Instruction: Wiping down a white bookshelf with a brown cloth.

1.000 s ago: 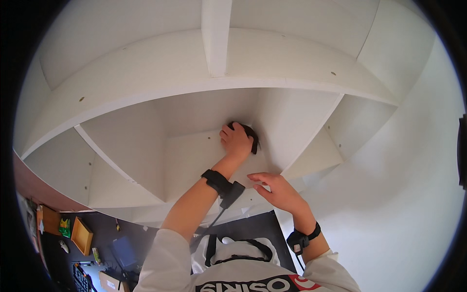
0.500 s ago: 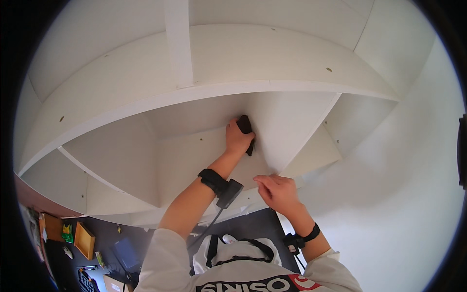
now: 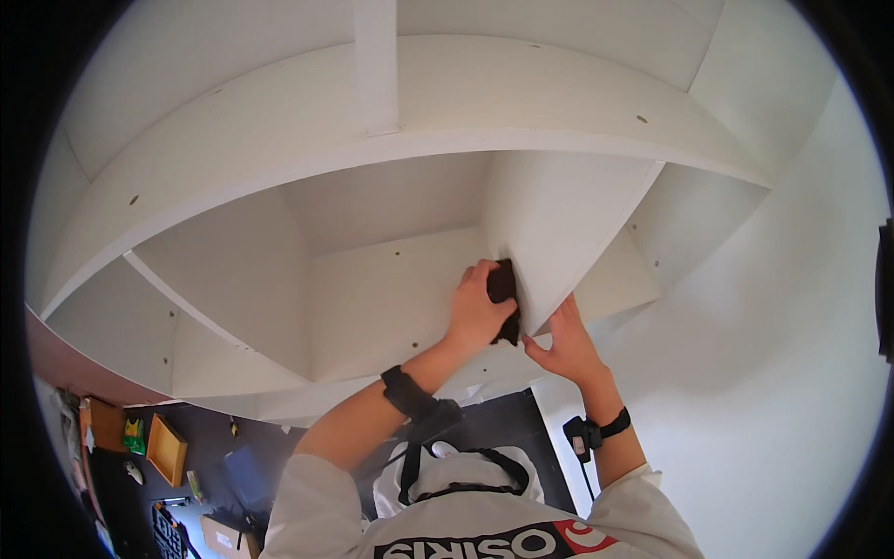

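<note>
My left hand (image 3: 478, 306) is inside the middle compartment of a white shelf unit (image 3: 447, 149), closed around a folded dark brown cloth (image 3: 504, 291). The cloth lies against the left face of an upright divider panel (image 3: 568, 224), low down near its front end. At that panel's front edge is my right hand (image 3: 575, 352), its thumb on the near side and its straight fingers along the right face. Part of those fingertips is hidden behind the panel. Black straps with small devices circle both wrists.
Another upright divider (image 3: 186, 298) stands to the left, and a long shelf board curves overhead. A white wall (image 3: 745, 373) rises on the right. Down at the lower left, a dark surface holds a shallow wooden tray (image 3: 167, 451), a green packet (image 3: 134, 435) and a blue item (image 3: 244, 475).
My left hand has brought the cloth toward me along the divider, away from the back corner. My right hand has moved from loosely curled to straddling the divider's front edge.
</note>
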The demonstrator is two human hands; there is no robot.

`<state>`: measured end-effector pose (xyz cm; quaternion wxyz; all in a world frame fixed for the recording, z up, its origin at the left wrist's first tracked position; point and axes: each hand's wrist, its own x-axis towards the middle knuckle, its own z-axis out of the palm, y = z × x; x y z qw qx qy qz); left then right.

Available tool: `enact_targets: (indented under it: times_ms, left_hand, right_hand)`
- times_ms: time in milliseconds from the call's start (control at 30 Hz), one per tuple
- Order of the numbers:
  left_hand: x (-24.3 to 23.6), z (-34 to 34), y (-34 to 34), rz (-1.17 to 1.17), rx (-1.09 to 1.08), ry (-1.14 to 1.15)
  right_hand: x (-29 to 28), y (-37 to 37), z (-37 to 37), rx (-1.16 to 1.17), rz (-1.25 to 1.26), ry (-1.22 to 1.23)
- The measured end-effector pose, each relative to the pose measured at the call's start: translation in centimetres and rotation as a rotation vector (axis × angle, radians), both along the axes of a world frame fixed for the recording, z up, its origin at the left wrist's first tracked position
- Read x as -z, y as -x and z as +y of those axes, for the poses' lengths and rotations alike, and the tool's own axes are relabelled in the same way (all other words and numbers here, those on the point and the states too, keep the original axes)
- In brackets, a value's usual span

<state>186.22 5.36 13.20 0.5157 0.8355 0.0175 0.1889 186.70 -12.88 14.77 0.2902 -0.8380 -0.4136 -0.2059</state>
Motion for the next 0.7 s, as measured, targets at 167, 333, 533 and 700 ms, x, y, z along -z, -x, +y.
enact_targets:
  times_ms: [167, 333, 533, 700]
  left_hand:
    - [-1.4, -1.6, 3.8, -0.035, 0.024, 0.09]
    - [-4.2, -2.8, 6.1, -0.232, 0.058, 0.156]
    - [-8.4, -2.8, 5.3, -0.46, 0.054, 0.073]
    - [-12.6, -2.0, 2.8, -0.587, 0.088, 0.087]
  right_hand:
    - [0.9, 0.6, 0.4, -0.07, 0.206, 0.122]
    - [-0.2, 2.9, 0.7, 0.19, 0.122, 0.191]
    - [-2.2, 3.9, 0.6, 0.324, 0.019, 0.213]
    - [-2.8, 3.5, 0.5, 0.309, 0.214, 0.131]
